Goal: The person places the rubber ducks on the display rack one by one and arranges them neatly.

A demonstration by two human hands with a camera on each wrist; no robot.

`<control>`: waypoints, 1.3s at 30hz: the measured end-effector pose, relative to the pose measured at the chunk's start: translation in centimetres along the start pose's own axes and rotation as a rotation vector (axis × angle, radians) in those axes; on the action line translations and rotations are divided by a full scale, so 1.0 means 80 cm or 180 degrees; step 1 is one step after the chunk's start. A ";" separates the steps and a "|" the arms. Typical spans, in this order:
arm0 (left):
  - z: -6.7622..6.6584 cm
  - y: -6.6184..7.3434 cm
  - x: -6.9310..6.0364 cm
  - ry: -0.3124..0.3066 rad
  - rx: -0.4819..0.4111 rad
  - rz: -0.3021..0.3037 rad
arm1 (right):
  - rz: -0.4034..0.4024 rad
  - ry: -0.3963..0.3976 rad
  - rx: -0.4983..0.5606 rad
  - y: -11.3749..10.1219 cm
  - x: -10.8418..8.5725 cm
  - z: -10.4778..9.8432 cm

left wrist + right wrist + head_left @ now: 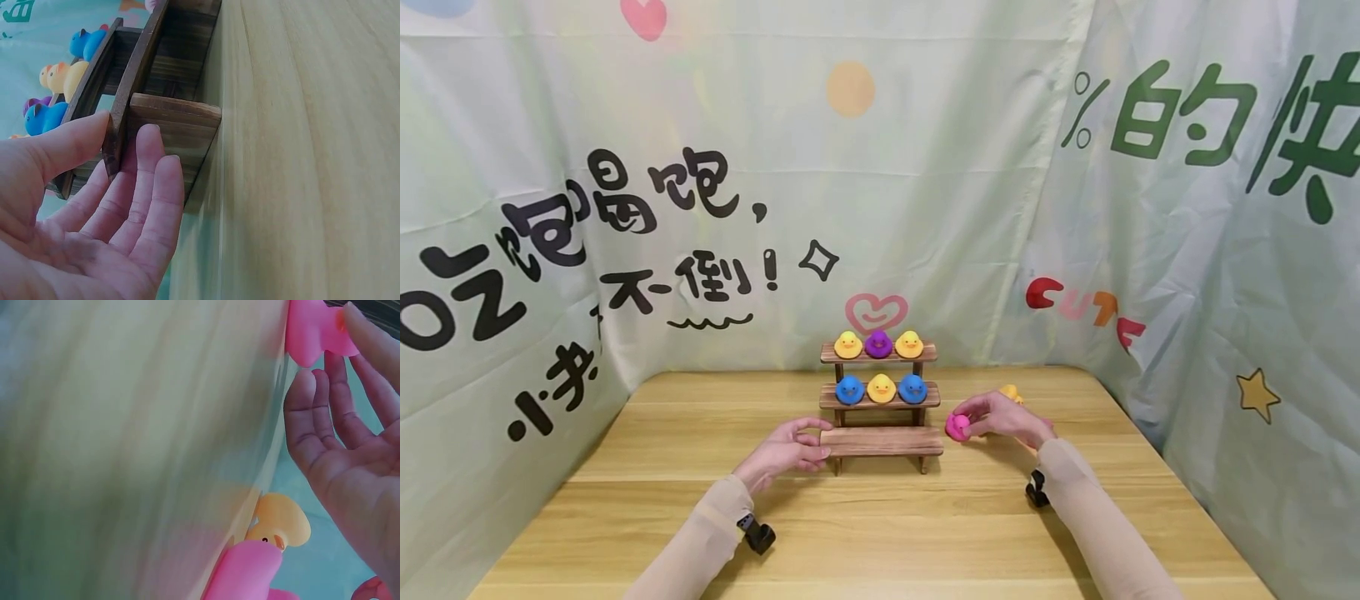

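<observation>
A three-tier wooden shelf [882, 442] stands at mid-table, its lowest tier bare. On the top tier sit two yellow ducks and a purple duck [878, 344]; the middle one holds two blue ducks and a yellow duck [881, 388]. My left hand [784, 452] grips the lowest tier's left end, thumb and fingers around the board [114, 134]. To the right of the shelf, my right hand [1002, 417] pinches a pink duck [958, 427] between thumb and fingers, low over the table. The right wrist view shows that duck [317, 331] at the fingertips.
Behind my right hand a yellow duck [1011, 392] is partly hidden. In the right wrist view a yellow duck [282, 519], another pink duck [245, 572] and part of a reddish thing [372, 590] appear. Printed cloth [940, 208] hangs around the table.
</observation>
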State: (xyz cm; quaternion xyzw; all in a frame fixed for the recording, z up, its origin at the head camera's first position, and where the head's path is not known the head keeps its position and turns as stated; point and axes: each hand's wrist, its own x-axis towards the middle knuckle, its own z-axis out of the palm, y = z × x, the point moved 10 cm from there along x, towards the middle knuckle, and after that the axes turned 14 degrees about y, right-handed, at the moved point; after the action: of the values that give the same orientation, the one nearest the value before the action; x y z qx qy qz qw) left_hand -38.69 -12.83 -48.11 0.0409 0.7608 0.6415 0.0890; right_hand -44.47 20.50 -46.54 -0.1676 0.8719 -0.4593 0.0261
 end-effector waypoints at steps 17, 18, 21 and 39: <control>-0.004 -0.004 -0.008 0.0027 0.0037 -0.0037 | 0.0047 -0.0023 -0.0100 -0.004 -0.001 0.010; -0.005 -0.003 -0.008 0.0028 0.0037 -0.0044 | 0.0059 -0.0028 -0.0059 -0.004 -0.002 0.010; -0.005 -0.002 -0.008 0.0022 0.0026 -0.0058 | -0.0016 -0.0072 0.0006 -0.010 -0.003 0.011; 0.000 -0.002 -0.001 0.0029 0.0019 -0.0121 | 0.0102 0.0177 0.0255 -0.042 -0.021 -0.011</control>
State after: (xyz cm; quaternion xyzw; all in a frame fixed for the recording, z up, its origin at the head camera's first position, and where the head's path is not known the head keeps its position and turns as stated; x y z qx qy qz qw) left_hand -38.63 -12.85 -48.26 0.0239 0.7638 0.6376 0.0976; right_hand -42.18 19.98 -43.47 -0.1397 0.8558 -0.4979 0.0159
